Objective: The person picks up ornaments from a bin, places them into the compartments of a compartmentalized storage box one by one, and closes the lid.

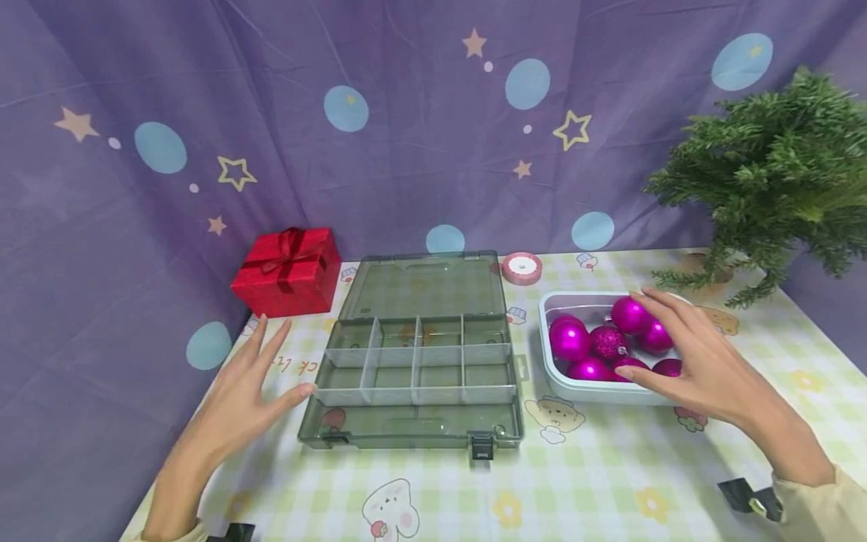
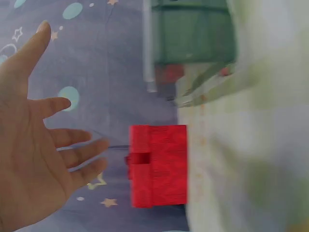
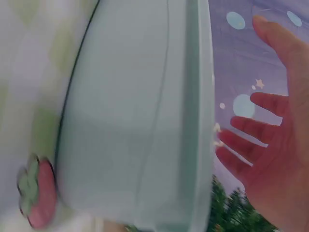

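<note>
the green box (image 1: pixel 433 420) is lying mid-frame, lid (image 1: pixel 427 284) back so its rooms (image 1: pixel 396 374) are showing, latches (image 1: pixel 482 446) pointing to the bottom. at right, the tub (image 1: pixel 589 391) is sitting long ways left to right. the left hand (image 1: pixel 237 395) and right hand (image 1: pixel 707 361) are holding nothing, fingers wide apart. tub walls are keeping pink balls (image 1: pixel 569 339) in.

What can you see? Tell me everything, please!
Checked cloth: one, green-white, foreground
Starry fabric backdrop: at least one, purple, behind
Rectangular plastic tub: one, pale blue, right
Round shiny baubles: at least seven, magenta, in the tub
Open plastic compartment case: one, translucent grey-green, middle
Ribboned gift box: one, red, back left
Round spool: one, pink-white, back centre
Needle-leaved tree: one, green, back right
Sleeves: two, cream, near bottom
Small pieces: two, black, beside the sleeves
Left hand: one, bare, beside the case
Right hand: one, bare, over the tub
</note>
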Demonstrator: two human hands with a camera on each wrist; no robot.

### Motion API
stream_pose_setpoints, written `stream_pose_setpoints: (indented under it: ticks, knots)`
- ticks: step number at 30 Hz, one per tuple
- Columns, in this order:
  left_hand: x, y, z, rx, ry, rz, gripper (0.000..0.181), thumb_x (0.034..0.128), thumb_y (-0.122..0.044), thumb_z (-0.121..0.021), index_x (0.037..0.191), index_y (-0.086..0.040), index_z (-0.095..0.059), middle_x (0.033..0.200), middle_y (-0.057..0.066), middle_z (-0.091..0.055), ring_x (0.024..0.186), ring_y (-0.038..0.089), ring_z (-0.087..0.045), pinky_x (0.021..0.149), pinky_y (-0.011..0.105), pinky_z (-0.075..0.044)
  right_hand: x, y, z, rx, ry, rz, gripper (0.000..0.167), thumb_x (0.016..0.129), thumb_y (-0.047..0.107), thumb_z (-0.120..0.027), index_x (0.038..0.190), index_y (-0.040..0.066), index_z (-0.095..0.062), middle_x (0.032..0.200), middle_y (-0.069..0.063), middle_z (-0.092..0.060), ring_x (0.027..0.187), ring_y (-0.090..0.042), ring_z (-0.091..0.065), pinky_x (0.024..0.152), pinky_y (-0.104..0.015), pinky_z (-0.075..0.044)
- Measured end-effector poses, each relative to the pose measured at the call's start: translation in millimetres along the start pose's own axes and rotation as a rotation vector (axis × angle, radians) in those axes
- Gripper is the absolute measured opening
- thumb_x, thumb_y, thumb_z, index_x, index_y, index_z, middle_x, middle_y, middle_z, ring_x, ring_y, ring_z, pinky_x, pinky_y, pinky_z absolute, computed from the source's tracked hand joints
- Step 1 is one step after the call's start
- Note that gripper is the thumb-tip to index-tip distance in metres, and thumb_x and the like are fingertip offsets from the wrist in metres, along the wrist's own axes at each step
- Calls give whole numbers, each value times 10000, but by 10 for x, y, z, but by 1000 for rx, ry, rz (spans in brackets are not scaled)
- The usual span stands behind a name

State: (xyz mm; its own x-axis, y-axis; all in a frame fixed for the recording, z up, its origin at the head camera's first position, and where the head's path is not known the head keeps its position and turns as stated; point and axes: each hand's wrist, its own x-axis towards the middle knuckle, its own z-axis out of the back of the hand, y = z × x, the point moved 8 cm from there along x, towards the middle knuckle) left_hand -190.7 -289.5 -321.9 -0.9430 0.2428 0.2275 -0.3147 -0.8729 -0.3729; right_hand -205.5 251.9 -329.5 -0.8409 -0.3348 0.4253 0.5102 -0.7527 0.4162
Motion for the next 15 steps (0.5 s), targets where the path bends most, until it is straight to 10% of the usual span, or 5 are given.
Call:
stream_pose_setpoints:
  ticks: [7,15]
  knots:
    - [-214,207,-285,-268,115,198,924,981,-448,-721,1677,-334,-125,1658,182,-291,1390,509,-408,973,753,-415,117,98,-214,138,0,28,830,829,167,-903,1545,157,-483,1440,-57,-544,1158,-312,-599,857,-203,-518]
    - [-345,278,-483,-410,145,240,835,1010,-396,-698,1670,-218,-219,1649,163,-327,1415,458,-418,1049,670,-436,247,111,-413,206,90,-13,726,894,219,-851,1516,105,-495,1481,-110,-521,1327,-354,-497,989,-570,-458]
